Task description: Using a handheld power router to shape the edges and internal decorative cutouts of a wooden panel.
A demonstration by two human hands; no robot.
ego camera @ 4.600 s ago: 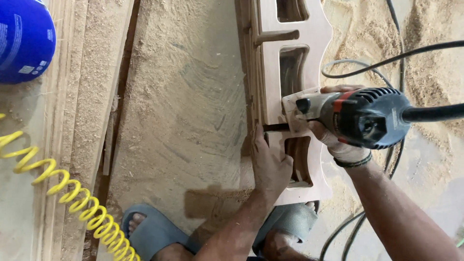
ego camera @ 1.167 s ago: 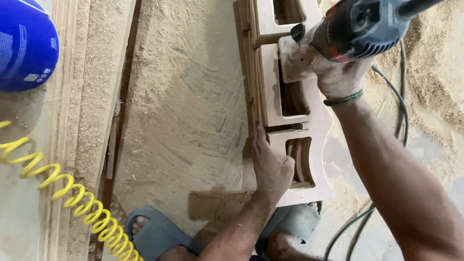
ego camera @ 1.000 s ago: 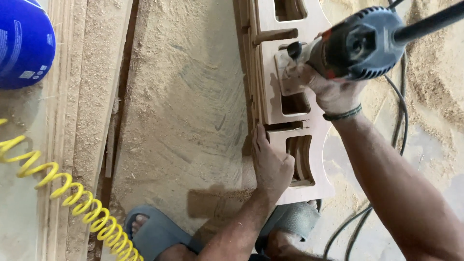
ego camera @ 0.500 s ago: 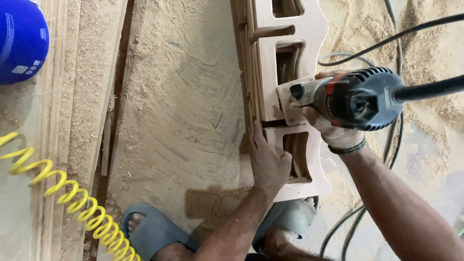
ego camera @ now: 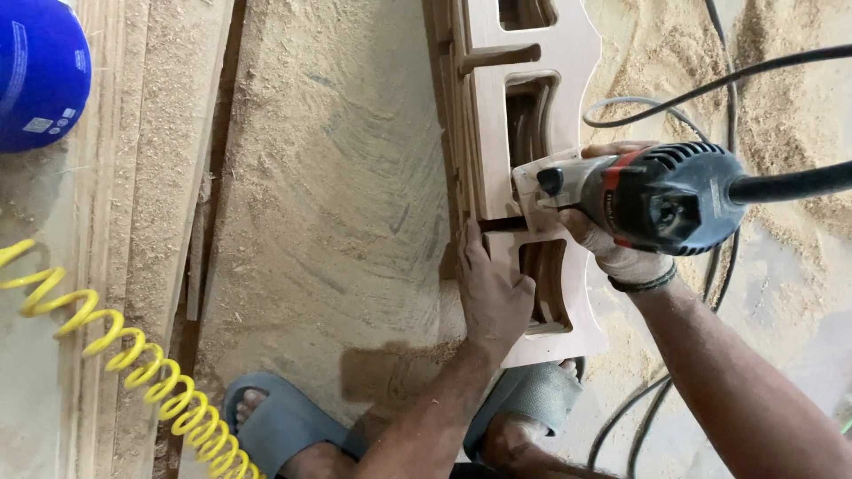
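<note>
A pale wooden cut-out panel with shaped openings lies on the sawdust-covered floor, stacked on similar pieces. My left hand presses flat on its near end, fingers over the left edge. My right hand grips a dark blue and red hand-held router that rests on the panel across a narrow slot, its black cable running off to the right.
A yellow coiled air hose lies at lower left beside long wooden boards. A blue round container sits at top left. Black and grey cables cross sawdust heaps at right. My feet wear grey-blue sandals.
The router was lifted up and away along the panel, then came back down toward me; it now sits on the slot near my left hand, which stayed put.
</note>
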